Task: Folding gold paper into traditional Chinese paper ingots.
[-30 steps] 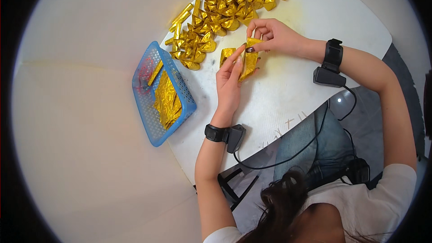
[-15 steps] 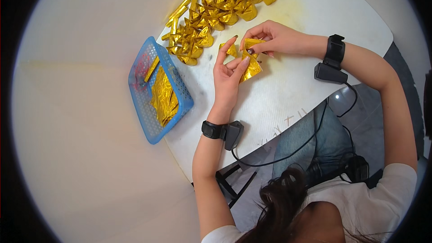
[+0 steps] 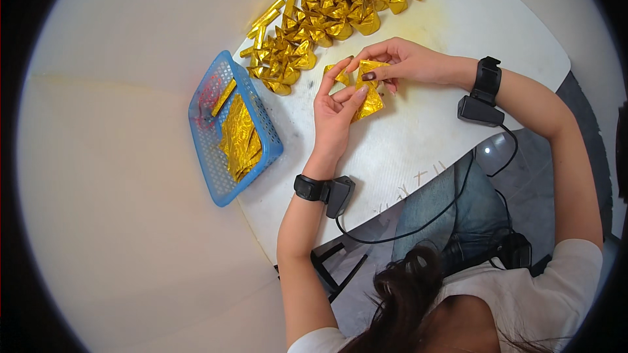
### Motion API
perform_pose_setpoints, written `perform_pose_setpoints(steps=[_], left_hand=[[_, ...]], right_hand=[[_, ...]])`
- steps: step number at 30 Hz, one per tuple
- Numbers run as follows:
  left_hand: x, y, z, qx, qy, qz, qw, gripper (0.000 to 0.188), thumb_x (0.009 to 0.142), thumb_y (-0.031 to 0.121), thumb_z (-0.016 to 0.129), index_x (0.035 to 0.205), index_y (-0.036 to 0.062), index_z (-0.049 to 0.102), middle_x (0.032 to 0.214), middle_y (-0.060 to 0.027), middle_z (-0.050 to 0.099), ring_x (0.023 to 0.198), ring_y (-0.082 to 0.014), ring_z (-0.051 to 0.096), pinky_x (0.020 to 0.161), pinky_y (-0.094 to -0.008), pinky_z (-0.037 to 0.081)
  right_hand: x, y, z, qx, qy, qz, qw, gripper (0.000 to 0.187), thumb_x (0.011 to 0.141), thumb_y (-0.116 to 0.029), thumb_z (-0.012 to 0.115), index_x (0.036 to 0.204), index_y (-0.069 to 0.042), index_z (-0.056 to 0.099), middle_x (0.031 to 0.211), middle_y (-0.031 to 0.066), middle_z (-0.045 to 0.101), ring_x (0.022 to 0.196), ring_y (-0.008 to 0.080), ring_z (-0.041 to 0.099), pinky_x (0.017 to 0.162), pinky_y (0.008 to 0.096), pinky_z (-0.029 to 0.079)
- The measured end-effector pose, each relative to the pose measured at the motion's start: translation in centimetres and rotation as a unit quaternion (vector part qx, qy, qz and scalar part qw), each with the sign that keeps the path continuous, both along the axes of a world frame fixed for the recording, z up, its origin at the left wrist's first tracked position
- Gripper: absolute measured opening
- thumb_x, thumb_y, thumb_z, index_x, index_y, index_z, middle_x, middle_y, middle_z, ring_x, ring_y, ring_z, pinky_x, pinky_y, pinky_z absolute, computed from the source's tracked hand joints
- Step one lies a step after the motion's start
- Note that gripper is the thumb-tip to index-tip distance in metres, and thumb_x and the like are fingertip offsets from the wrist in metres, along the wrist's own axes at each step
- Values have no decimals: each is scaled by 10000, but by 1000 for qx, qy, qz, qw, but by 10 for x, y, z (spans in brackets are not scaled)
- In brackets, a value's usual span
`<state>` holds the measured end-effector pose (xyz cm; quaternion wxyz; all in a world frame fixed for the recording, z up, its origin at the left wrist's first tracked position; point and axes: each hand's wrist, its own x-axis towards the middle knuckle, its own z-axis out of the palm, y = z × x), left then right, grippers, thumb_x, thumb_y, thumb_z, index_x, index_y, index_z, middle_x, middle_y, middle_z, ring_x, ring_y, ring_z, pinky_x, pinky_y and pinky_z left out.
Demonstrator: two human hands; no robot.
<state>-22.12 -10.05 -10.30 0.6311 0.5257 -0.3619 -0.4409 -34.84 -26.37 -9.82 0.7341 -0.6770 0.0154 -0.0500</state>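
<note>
A partly folded piece of gold foil paper (image 3: 370, 103) is held between my two hands above the white table. The thumb and fingers of my left hand (image 3: 335, 112) pinch its lower left part. At its upper end, my right hand (image 3: 411, 62) grips the foil with thumb and fingers, the thumb lying on top. Another bit of gold (image 3: 339, 78) shows behind my left fingers; whether it joins the held piece I cannot tell. Just beyond my hands spreads a pile of folded gold foil ingots (image 3: 337, 16).
To the left, a blue perforated plastic basket (image 3: 261, 114) holds flat gold foil sheets (image 3: 239, 140). Rolled gold foil strips (image 3: 265, 18) lie by the pile's left edge, next to the wall. Black wrist straps (image 3: 486, 80) with cables (image 3: 418, 235) hang over the white table's (image 3: 405, 150) near edge.
My right thumb has shifted along the upper end of the foil, which now looks flatter and more spread. My left index finger has moved in closer to my right fingers.
</note>
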Motion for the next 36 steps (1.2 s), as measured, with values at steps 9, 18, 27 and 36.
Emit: perform_pose_setpoints(steps=[9,18,27,36], left_hand=[[-1,0,2,16,-19,-7,1000,583,870,-22,592,1385,49,327,998,-160,674,913,-163,657,827,-271,515],[-2,-2,2,18,-29,-13,999,606,857,-44,593,1389,60,322,1017,-182,668,933,-178,657,830,-280,520],[-4,-1,3,28,-56,-11,998,638,840,-61,602,1395,65,313,1000,-174,674,919,-181,662,832,-282,520],[-5,-1,5,36,-61,-19,997,652,832,-58,615,1397,65,314,954,-153,683,895,-167,664,815,-268,518]], right_hand=[[3,-1,-8,-48,12,-43,998,148,872,-136,623,965,-23,608,759,-8,618,595,31,539,558,176,439],[3,-2,-10,-101,-1,-127,987,170,796,-175,710,820,-18,649,690,5,613,566,53,546,542,198,424],[4,0,-11,-84,-6,-121,989,187,818,-203,678,811,-16,676,714,12,630,586,66,548,552,207,442],[7,-2,-18,-97,-19,-117,988,200,847,-221,654,774,-34,652,632,-9,579,533,48,521,515,201,405]])
